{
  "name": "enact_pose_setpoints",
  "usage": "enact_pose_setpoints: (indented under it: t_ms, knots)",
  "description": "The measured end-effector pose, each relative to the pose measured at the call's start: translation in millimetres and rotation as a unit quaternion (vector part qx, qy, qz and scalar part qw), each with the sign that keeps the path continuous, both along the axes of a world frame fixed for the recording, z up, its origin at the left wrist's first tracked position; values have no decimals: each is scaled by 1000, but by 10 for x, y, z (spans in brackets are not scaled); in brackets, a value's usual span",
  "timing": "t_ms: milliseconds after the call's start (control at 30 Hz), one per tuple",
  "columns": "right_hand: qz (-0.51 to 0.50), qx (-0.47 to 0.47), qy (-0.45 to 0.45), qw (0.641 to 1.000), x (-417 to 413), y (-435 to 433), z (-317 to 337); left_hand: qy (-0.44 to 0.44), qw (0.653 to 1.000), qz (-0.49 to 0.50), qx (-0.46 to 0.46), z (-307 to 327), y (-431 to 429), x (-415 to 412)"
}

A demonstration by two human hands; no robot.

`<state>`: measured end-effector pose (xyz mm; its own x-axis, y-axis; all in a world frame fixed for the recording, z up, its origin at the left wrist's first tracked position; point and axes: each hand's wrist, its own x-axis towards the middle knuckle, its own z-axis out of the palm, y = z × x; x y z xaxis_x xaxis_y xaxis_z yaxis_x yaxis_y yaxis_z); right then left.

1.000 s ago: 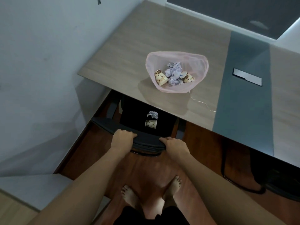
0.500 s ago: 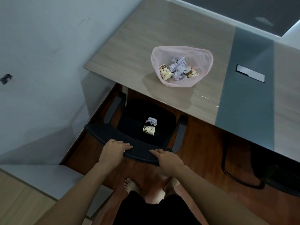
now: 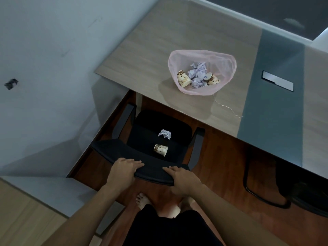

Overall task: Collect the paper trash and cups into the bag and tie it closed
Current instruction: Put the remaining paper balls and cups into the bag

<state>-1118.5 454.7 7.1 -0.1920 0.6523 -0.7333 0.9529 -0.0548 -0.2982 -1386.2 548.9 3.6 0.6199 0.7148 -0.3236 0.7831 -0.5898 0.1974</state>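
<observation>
Chair slid out, left hand and right hand gripping it, one cup aboard.

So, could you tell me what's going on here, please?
A person stands behind a chair, left hand and right hand holding the top of its backrest. On the seat lie a cup, tipped on its side, and a paper ball. On the desk the bag sits open with two cups and crumpled paper inside, its string trailing loose, so it isn't tied yet.
</observation>
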Motion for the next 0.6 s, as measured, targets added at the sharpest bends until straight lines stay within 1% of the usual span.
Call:
enact_pose_setpoints:
  t_ms: [133,200,267,333,400,433,500,600]
  knots:
    - [-4,12,10,1000,21,-2,-3,7,999,-11,-46,27,62,1]
    - [-12,-1,36,999,59,26,42,35,993,-27,-110,96,182,4]
    - [-28,-40,69,996,157,99,118,63,976,-37,-206,197,339,7]
    - [-39,-97,84,991,317,226,219,79,951,-15,-298,324,494,29]
    - [-58,-137,97,984,512,385,339,87,930,12,-357,423,632,65]
    - [-72,-139,112,981,618,472,400,92,924,21,-372,456,699,92]
    - [-118,-89,137,979,871,667,522,76,915,50,-394,501,847,160]
    - [-196,77,137,968,1351,1037,664,10,914,134,-383,540,1061,333]
